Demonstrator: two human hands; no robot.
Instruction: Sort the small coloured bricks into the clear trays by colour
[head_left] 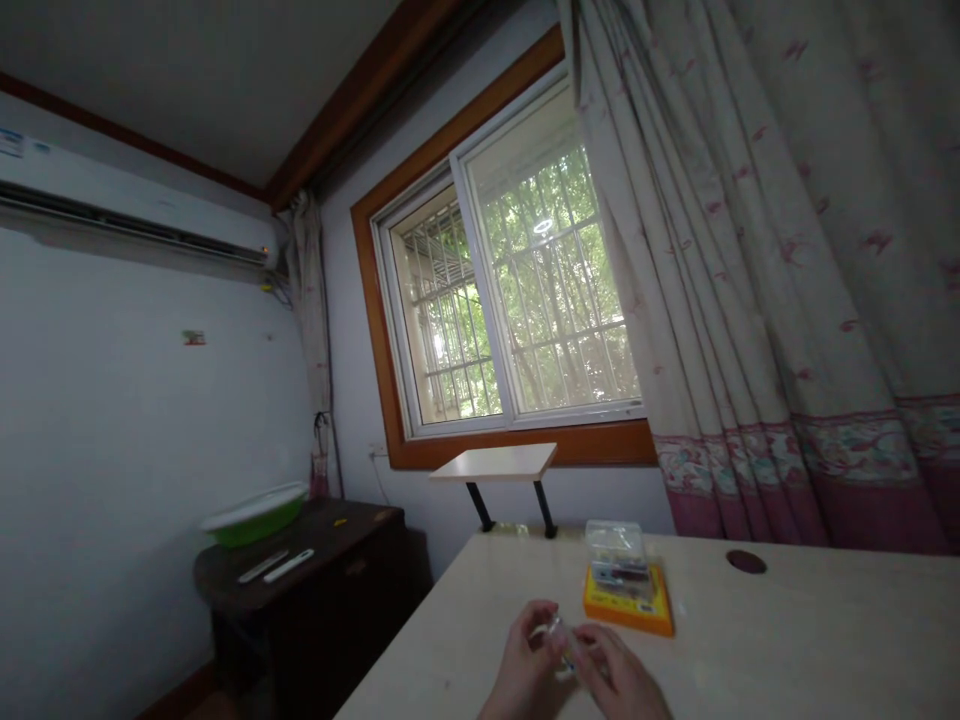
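Observation:
My left hand [526, 655] and my right hand [613, 668] meet low in the view, just above the pale tabletop [457, 640]. Between their fingertips is a small clear, whitish object [559, 632]; the fingers cover much of it, so its kind does not show. Both hands are closed around it. Just beyond my right hand lies a flat orange-yellow box [634, 612]. On that box rests a clear plastic case [615, 545] with its lid raised; small dark items show inside, too blurred to name.
A small raised shelf [499, 462] on black legs stands at the table's back edge. A round dark cable hole [746, 562] is at right. Left, a dark cabinet [330, 545] bears a green basin [262, 520] and two long flat strips [289, 565]. Curtains [735, 400] hang behind.

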